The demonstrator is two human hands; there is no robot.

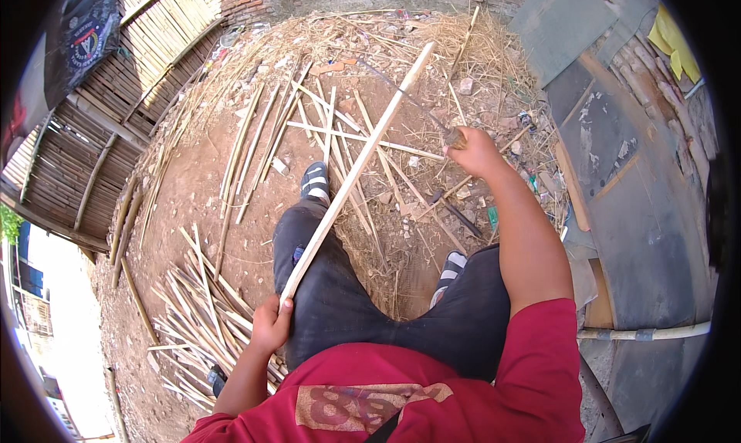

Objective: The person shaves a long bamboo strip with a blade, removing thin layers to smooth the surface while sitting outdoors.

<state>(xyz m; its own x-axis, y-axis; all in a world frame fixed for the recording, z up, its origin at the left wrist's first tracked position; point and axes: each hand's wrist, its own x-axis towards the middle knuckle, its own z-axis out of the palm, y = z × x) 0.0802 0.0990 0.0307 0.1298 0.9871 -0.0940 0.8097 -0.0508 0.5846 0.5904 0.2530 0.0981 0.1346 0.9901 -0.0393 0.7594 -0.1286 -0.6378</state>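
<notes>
My left hand (pixel 270 325) is closed around the near end of a long, pale split bamboo strip (pixel 359 169). The strip slants up and away to the right, passing over my left thigh. Out to the right, my right hand (pixel 476 153) grips the wooden handle of a long-bladed knife (pixel 401 92). Its thin dark blade points to the far left and crosses the strip in the picture; whether the two touch I cannot tell. On the ground between my feet and right leg lies a dark tool (pixel 461 215), its kind unclear.
Several cut strips (pixel 255 146) lie on the dirt ahead. A larger pile of strips (pixel 204 312) is beside my left hip. Straw and rubble (pixel 494 65) cover the far ground. A bamboo wall (pixel 93 165) stands left; dark boards (pixel 633 173) lean at right.
</notes>
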